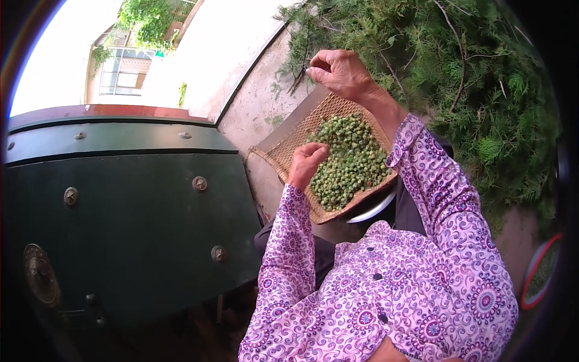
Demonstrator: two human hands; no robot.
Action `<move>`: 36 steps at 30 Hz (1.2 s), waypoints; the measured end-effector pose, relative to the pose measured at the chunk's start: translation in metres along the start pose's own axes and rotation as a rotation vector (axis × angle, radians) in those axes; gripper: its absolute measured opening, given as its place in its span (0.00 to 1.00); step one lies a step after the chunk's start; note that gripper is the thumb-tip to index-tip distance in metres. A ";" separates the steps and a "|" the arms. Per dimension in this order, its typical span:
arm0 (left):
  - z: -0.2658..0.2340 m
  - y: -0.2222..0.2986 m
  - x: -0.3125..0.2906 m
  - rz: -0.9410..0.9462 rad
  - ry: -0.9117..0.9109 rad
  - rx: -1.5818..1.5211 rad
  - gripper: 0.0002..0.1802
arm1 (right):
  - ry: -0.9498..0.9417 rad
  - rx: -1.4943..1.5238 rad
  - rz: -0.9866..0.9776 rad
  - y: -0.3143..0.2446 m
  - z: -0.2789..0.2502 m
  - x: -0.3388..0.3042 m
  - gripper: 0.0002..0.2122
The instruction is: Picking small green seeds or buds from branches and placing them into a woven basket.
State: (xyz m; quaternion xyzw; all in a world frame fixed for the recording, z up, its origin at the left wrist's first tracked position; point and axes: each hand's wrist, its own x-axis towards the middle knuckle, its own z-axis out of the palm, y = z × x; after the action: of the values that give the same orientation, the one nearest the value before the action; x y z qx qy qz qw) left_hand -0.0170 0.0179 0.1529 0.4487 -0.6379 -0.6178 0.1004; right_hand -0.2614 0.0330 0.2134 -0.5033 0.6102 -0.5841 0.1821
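Note:
A woven winnowing basket [274,148] rests over my lap, heaped with small green cones [347,175] that look picked from an evergreen. My left hand [309,163] is closed in a pinch above the left part of the heap; whatever its fingers hold is too small or hidden to tell. Beyond the basket's far edge, my right hand [342,72] is raised, with thumb and fingertips pressed together beside a thin dark twig. I cannot tell whether it grips that twig or something smaller.
Cut evergreen branches [482,78] pile up at the far right. On the left stands a dark green metal door [132,223] with round studs. A white rim [373,209] shows under the basket, and a red-rimmed round thing [538,271] sits at the right edge. Concrete ground [256,90] lies beyond.

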 end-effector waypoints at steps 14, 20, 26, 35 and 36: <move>-0.057 0.019 -0.070 0.336 0.443 -0.527 0.10 | -0.661 -0.445 0.353 0.093 0.028 -0.085 0.29; -0.073 0.032 -0.090 0.397 0.476 -0.921 0.11 | -0.679 -0.666 0.332 0.116 0.036 -0.090 0.38; -0.086 0.065 -0.112 0.518 0.458 -0.913 0.12 | -0.592 -0.732 0.418 0.138 0.038 -0.095 0.41; -0.084 0.074 -0.133 0.568 0.503 -1.008 0.13 | -0.677 -0.649 0.468 0.098 0.073 -0.142 0.41; -0.083 0.076 -0.135 0.555 0.512 -0.983 0.13 | -0.697 -0.664 0.457 0.087 0.081 -0.153 0.40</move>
State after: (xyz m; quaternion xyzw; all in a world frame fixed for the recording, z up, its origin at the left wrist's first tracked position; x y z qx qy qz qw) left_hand 0.0829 0.0414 0.2954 0.3014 -0.3274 -0.6628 0.6022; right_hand -0.1653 0.0998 0.0593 -0.5524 0.7596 -0.1030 0.3275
